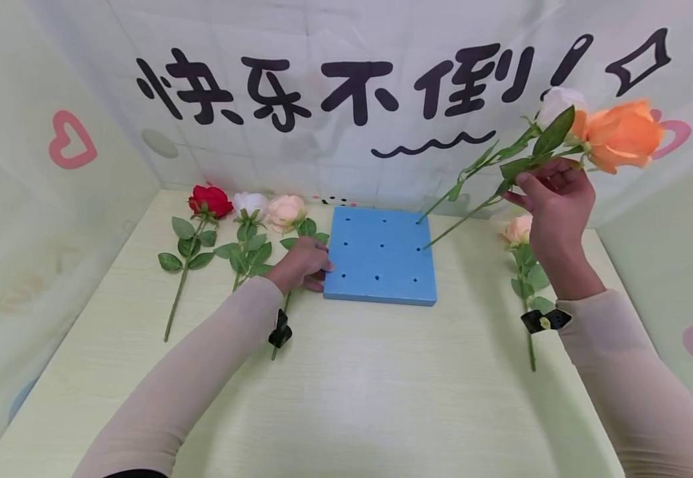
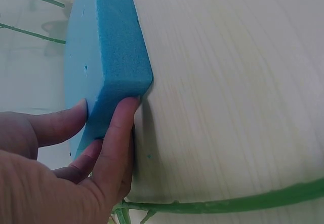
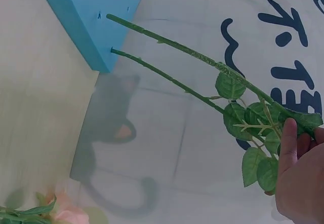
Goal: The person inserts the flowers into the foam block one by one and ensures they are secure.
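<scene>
A blue foam block [image 1: 380, 262] with rows of small holes lies on the table. My left hand [image 1: 306, 264] grips its left edge, the thumb [image 2: 61, 125] on the top face and the fingers [image 2: 119, 138] along the side. Up at the right, my right hand [image 1: 558, 199] pinches the leafy stem of an orange rose [image 1: 621, 136]. That stem's lower end [image 3: 112, 17] is right beside the hole in the middle of the right column. Behind it leans a white rose [image 1: 563, 103], whose stem [image 3: 152, 69] stands in the back right hole.
Left of the block lie a red rose [image 1: 210, 201], another white rose [image 1: 251, 203] and a pink rose [image 1: 287, 212], partly under my left arm. One more pink rose [image 1: 518, 229] lies at the right, beside my right forearm. A printed cloth wall [image 1: 334, 159] rises behind the table.
</scene>
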Available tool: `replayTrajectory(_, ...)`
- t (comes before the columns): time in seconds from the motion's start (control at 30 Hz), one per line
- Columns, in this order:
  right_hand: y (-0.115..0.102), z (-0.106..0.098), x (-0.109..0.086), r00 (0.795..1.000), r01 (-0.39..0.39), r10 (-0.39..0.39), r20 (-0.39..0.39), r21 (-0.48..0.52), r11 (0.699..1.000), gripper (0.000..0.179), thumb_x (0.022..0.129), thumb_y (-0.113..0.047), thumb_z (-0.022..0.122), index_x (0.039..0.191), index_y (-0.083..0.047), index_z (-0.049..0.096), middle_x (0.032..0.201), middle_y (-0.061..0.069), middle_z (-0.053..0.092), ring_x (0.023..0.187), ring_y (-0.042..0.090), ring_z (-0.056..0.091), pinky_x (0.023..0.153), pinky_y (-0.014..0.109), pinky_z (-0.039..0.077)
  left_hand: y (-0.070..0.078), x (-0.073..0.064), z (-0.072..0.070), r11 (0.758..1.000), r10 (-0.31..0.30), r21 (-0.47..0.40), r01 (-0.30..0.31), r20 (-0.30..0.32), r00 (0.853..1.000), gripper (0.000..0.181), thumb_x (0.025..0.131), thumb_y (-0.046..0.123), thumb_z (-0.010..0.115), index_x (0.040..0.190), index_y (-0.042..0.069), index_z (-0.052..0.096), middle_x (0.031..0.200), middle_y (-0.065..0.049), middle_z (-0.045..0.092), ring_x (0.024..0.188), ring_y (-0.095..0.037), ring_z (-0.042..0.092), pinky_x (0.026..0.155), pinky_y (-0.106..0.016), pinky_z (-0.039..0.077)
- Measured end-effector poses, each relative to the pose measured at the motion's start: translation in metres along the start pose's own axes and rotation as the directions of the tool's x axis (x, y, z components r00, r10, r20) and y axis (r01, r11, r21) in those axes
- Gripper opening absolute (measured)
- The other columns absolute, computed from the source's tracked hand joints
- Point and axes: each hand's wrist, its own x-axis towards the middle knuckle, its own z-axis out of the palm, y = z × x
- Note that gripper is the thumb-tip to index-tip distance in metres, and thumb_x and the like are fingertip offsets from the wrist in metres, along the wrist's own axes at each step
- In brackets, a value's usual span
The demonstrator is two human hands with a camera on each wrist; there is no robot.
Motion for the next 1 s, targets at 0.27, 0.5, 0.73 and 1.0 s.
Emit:
replayTrajectory(0.27, 0.006, 0.006, -0.002, 1.0, -0.024, 0.025, 0.011, -0.073, 0.997, 0.03, 0.078, 0.008, 0.075, 0.102, 0.001, 0.059, 0.093, 0.013, 0.062, 0.086, 0.025, 0.069, 0.069, 0.04, 0.058, -0.001, 0.002, 0.0, 1.0, 0.008, 0.0, -0.008, -0.002, 1.0, 0.057, 0.092, 0.0, 0.061, 0.146, 0.006, 0.042, 0.106, -0.019, 0.059, 0.088, -0.028, 0.062, 0.064, -0.038, 0.062)
replayTrajectory(0.5, 0.01, 0.009, -0.002, 0.999, -0.027, 0.03, 0.033, -0.086, 0.996, 0.026, 0.08, 0.012, 0.07, 0.101, 0.001, 0.058, 0.094, 0.014, 0.062, 0.085, 0.024, 0.066, 0.068, 0.04, 0.058, -0.002, 0.002, 0.0, 1.0, 0.013, 0.006, -0.013, -0.001, 1.0, 0.057, 0.093, 0.0, 0.061, 0.146, 0.006, 0.042, 0.107, -0.019, 0.059, 0.088, -0.028, 0.062, 0.064, -0.038, 0.062)
replayTrajectory(0.73, 0.014, 0.012, -0.002, 0.998, -0.015, 0.022, 0.056, -0.122, 0.992, 0.024, 0.081, 0.012, 0.069, 0.099, 0.001, 0.059, 0.092, 0.013, 0.061, 0.084, 0.023, 0.067, 0.068, 0.038, 0.059, 0.0, 0.001, 0.0, 1.0, 0.003, 0.001, -0.003, -0.002, 1.0, 0.055, 0.092, 0.0, 0.061, 0.144, 0.005, 0.043, 0.108, -0.019, 0.059, 0.089, -0.029, 0.062, 0.064, -0.038, 0.062)
replayTrajectory(1.0, 0.021, 0.013, -0.004, 0.997, -0.017, 0.029, 0.075, -0.151, 0.988, 0.022, 0.081, 0.01, 0.071, 0.097, 0.0, 0.058, 0.091, 0.012, 0.06, 0.083, 0.022, 0.066, 0.068, 0.037, 0.06, 0.0, 0.001, 0.001, 1.0, -0.006, -0.007, 0.006, -0.006, 1.0, 0.054, 0.093, 0.0, 0.061, 0.143, 0.005, 0.044, 0.107, -0.019, 0.06, 0.088, -0.028, 0.062, 0.065, -0.038, 0.062)
